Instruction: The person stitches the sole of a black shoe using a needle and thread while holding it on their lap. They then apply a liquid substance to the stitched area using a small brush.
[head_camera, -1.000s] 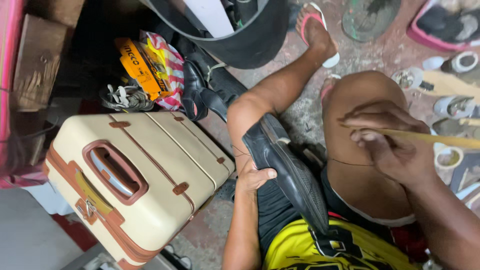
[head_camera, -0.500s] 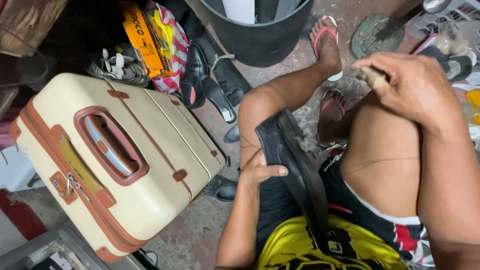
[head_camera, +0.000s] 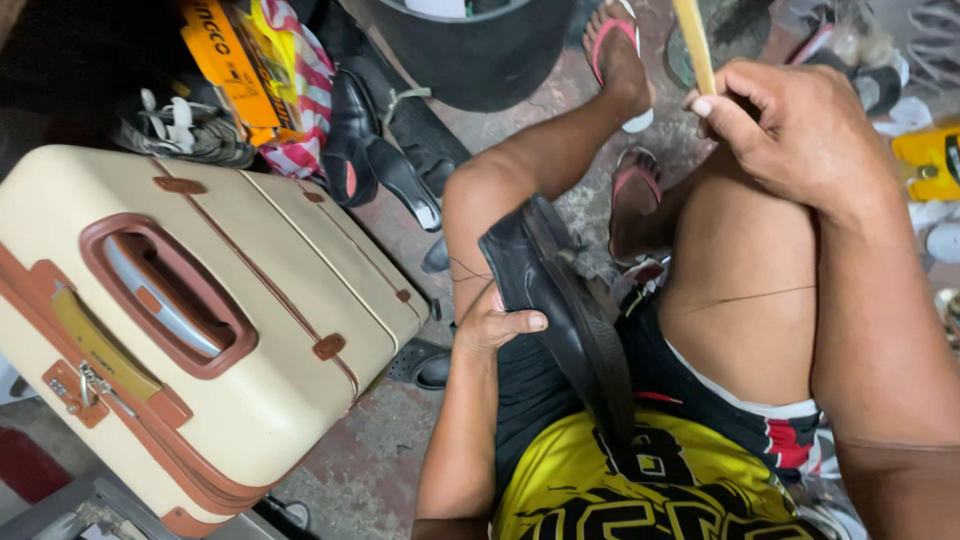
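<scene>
A black leather shoe (head_camera: 560, 300) lay on the lap, sole up, the left hand (head_camera: 492, 322) clasping its upper; the raised right hand (head_camera: 790, 135) pinched a wooden stick (head_camera: 693, 42) to the far right.

One camera sits on the seated person's head, looking steeply down over lap and knees to the concrete floor (head_camera: 400, 470). It rides close to both arms. A cream suitcase (head_camera: 200, 330) fills the left side.
</scene>
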